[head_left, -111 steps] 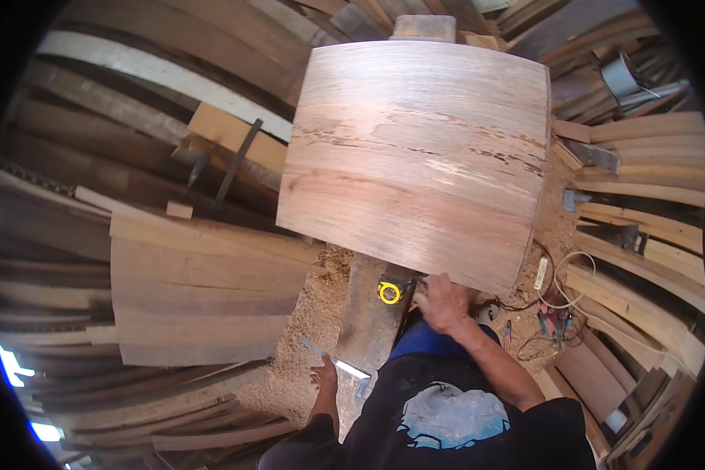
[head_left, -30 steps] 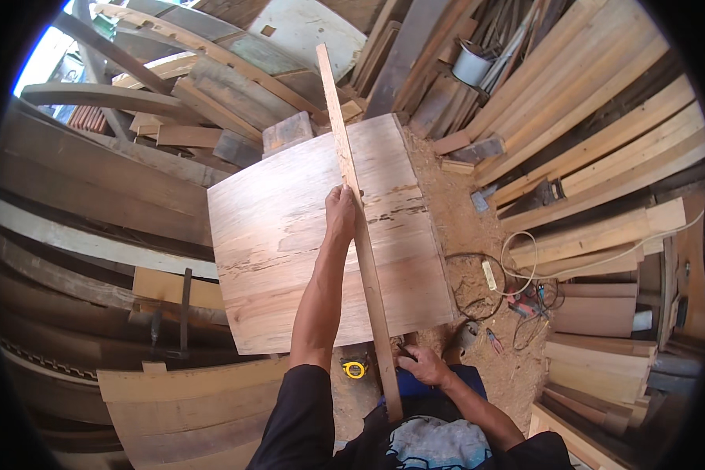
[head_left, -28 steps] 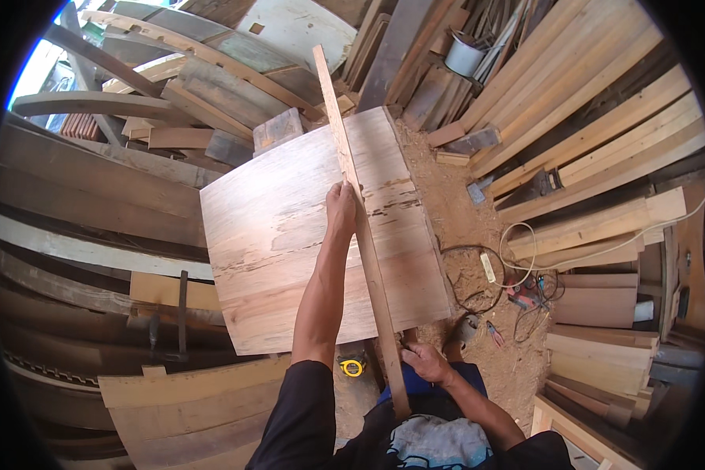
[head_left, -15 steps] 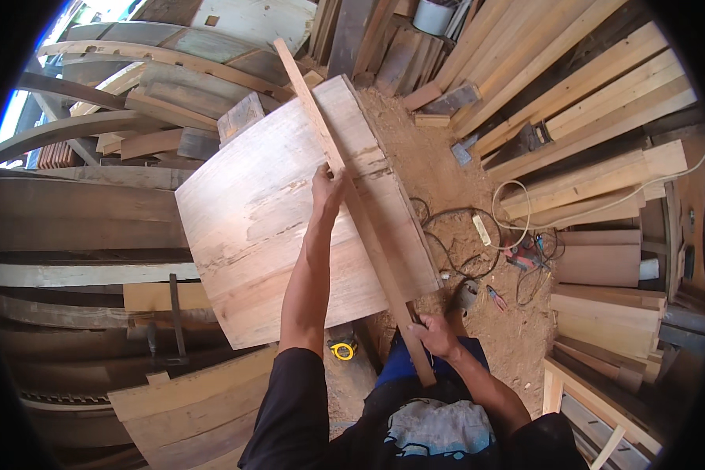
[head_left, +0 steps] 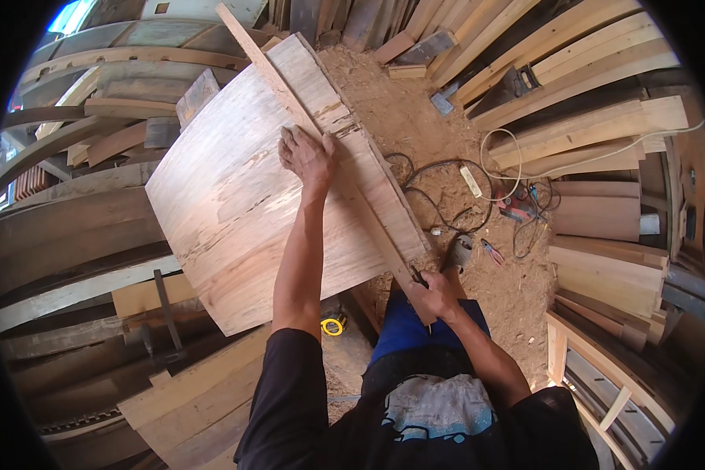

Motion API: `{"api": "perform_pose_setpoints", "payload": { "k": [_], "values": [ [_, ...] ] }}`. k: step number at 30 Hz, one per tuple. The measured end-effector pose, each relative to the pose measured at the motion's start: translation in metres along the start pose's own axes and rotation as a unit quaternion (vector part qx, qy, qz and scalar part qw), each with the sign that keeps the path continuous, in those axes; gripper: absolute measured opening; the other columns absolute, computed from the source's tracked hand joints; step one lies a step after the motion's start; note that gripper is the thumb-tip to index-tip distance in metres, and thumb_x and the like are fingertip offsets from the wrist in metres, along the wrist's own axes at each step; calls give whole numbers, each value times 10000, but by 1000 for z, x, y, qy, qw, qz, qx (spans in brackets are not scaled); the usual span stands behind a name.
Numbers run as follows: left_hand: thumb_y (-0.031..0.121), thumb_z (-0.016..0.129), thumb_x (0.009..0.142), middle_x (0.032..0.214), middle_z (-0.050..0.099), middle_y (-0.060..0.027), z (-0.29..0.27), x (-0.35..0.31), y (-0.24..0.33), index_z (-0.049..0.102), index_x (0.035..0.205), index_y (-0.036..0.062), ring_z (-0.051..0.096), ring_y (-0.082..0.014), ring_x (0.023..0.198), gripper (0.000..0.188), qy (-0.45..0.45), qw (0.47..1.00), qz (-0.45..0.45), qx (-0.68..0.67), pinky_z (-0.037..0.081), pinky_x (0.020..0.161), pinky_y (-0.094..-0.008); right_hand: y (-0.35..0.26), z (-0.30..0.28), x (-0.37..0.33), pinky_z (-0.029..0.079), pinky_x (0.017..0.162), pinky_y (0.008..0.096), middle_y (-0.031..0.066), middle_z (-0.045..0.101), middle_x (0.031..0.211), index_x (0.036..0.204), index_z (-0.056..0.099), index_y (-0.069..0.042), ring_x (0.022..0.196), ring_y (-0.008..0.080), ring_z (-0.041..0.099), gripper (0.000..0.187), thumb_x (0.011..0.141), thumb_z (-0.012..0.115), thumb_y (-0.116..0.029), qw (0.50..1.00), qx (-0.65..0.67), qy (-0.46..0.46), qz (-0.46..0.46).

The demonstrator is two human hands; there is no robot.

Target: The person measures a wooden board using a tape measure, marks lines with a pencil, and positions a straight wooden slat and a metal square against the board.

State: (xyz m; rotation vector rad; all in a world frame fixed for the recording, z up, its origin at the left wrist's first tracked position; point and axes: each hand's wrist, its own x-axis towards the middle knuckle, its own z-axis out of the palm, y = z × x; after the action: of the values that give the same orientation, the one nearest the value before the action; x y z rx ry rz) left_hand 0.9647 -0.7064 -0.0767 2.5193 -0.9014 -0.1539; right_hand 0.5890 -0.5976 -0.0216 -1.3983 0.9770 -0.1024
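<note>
The long wooden strip (head_left: 372, 227) lies slantwise across a broad wooden panel (head_left: 227, 188), its far end reaching past the panel's upper edge and its near end by the person's lap. The left hand (head_left: 309, 159) is spread over the panel with its fingers unclenched, the thumb against or just beside the strip's left edge. The right hand (head_left: 437, 298) is clamped on the strip near its close end, with a slim dark object (head_left: 417, 275) poking out at the fingers; its kind is hard to tell. Just below the panel sits a yellow tape measure (head_left: 333, 326). To the right, on the shaving-strewn floor (head_left: 403, 110), lie a white power strip (head_left: 471, 182), coiled cables, a red tool (head_left: 515, 209) and pliers (head_left: 493, 252). Farther out, boards (head_left: 599, 211) line the right side, and another wooden panel (head_left: 204, 388) stands at lower left.
</note>
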Motion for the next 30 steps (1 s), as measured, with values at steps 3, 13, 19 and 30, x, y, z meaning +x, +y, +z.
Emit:
{"api": "perform_pose_setpoints", "payload": {
  "k": [3, 13, 19, 30],
  "values": [
    [409, 682, 895, 1608, 284, -304, 5, 8, -7, 365, 1499, -77, 230, -473, 1479, 838, 22, 999, 44, 24, 154, 1205, -601, 10, 5, 0, 505, 730, 374, 116, 647, 814, 981, 637, 15, 767, 184, 598, 239, 931, 667, -216, 998, 52, 17, 41],
    [430, 707, 875, 1621, 291, -270, 14, 32, 33, 385, 1496, -50, 216, -441, 1504, 849, -21, 999, 26, -2, 150, 1226, -556, -26, -17, 16, 495, 630, 369, 124, 624, 712, 932, 633, 20, 665, 179, 602, 216, 930, 666, -193, 991, -4, 126, 34],
    [400, 726, 864, 1620, 301, -256, 12, 48, 32, 410, 1481, -47, 217, -428, 1502, 826, -24, 999, 40, -21, 149, 1227, -546, -10, -8, 24, 478, 604, 369, 131, 590, 662, 856, 617, 34, 648, 162, 573, 262, 941, 674, -208, 989, -16, 144, -3],
    [462, 699, 866, 1620, 304, -250, 22, 47, 31, 386, 1509, -39, 219, -423, 1499, 873, -16, 999, 36, -32, 138, 1228, -544, -4, -15, 21, 430, 593, 357, 65, 509, 699, 804, 544, -2, 660, 107, 443, 297, 953, 684, -218, 994, 11, 109, -11]
  ]
}}
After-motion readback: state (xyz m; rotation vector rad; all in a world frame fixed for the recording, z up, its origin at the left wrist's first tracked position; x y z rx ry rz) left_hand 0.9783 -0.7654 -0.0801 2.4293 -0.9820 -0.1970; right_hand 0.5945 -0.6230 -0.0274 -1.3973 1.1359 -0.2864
